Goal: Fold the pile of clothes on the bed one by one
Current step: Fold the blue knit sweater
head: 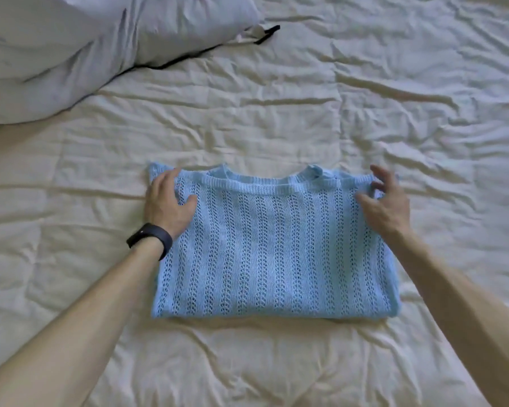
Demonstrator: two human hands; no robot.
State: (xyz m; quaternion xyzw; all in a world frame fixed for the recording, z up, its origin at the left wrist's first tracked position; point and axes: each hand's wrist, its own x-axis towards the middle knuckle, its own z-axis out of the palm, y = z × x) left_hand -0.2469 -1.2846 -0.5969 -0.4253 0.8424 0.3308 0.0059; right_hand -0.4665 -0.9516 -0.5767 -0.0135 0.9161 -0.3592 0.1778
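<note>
Sweater (274, 245): blue knit, folded on bed (276, 113).
Left hand (166, 205): flat on it.
Right hand (385, 207): fingers curled, grip unclear.

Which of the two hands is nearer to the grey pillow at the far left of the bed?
Left. The left hand rests on the corner of the blue sweater that lies toward the pillow; the right hand is at the opposite corner, farther away.
</note>
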